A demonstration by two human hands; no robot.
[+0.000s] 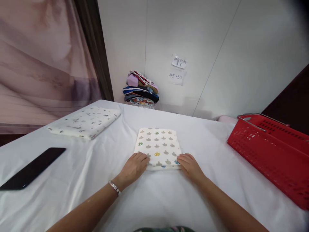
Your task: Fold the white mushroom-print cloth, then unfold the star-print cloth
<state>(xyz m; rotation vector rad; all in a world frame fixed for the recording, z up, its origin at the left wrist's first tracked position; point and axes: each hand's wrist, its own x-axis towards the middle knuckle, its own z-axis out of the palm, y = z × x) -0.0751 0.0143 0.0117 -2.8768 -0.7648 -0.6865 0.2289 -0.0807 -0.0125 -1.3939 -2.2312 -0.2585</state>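
Observation:
A white folded cloth (156, 141) with a grey, green, yellow and blue mushroom-like print lies flat in front of me on the white-covered table. My left hand (135, 165) is at its near left corner, fingers bent over the edge and closed on it. At the near right corner my right hand (190, 166) holds the edge in the same way, fingertips on top. Both thumbs are mostly hidden. A second folded cloth (88, 120), white with small grey prints, lies farther back on the left, apart from my hands.
A black flat phone-like slab (32, 168) lies at the left. On the right stands a red perforated basket (272, 154) with metal handles. Beyond the table, a stack of folded fabrics (141, 90) rises against the wall. A pink curtain (45, 64) hangs at the left.

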